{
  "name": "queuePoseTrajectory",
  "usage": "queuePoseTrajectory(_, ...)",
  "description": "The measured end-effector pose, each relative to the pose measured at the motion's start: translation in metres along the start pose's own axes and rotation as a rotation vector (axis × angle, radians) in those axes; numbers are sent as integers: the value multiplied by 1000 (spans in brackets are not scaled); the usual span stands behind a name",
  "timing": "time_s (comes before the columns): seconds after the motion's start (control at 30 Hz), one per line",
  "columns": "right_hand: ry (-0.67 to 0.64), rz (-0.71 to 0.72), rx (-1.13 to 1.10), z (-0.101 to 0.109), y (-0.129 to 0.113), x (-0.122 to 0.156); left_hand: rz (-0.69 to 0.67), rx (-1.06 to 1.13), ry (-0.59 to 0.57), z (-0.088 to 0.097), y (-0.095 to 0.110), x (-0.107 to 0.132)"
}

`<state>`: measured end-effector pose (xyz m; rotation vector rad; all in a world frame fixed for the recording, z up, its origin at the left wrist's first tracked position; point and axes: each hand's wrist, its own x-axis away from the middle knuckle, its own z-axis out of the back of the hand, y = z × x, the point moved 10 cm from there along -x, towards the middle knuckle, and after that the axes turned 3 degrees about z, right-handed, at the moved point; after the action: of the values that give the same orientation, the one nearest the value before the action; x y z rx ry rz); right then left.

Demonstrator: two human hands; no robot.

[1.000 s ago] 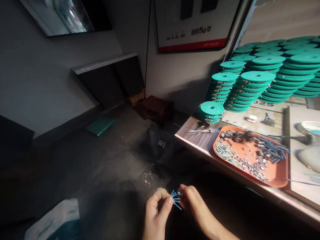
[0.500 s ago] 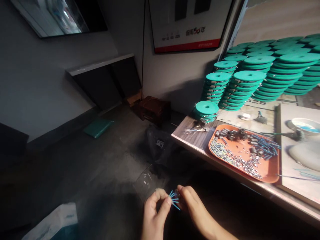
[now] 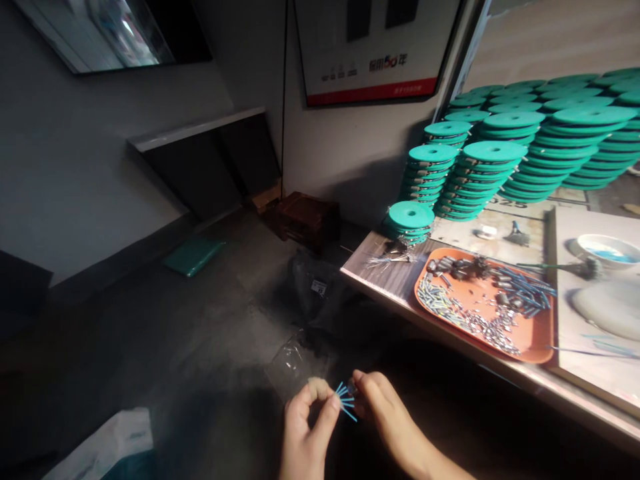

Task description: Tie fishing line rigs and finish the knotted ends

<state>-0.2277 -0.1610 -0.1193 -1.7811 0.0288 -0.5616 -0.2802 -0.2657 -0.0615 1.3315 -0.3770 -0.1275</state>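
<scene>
Blue strips point(image 3: 347, 400) fan out from the narrow grip of our left hand point(image 3: 311, 415), off the near edge of the table point(image 3: 364, 259); our right hand point(image 3: 379, 401) holds a shiny piece point(image 3: 351, 387) just beside them. The tray point(image 3: 539, 343) lies along that edge, with spools point(image 3: 565, 137) stacked behind it.

Table edge point(image 3: 383, 293) lies between right hand point(image 3: 376, 400) and orange tray point(image 3: 537, 340).

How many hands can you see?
2. The left hand pinches thin blue strips; the right hand, beside it, holds a small shiny thing. Both are left of the orange tray. No other hands show.
</scene>
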Motion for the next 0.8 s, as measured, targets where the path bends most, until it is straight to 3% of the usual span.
queuePoseTrajectory(0.8, 58, 17, 32, 8, 0, -1, 41, 29, -32, -3, -4, 0)
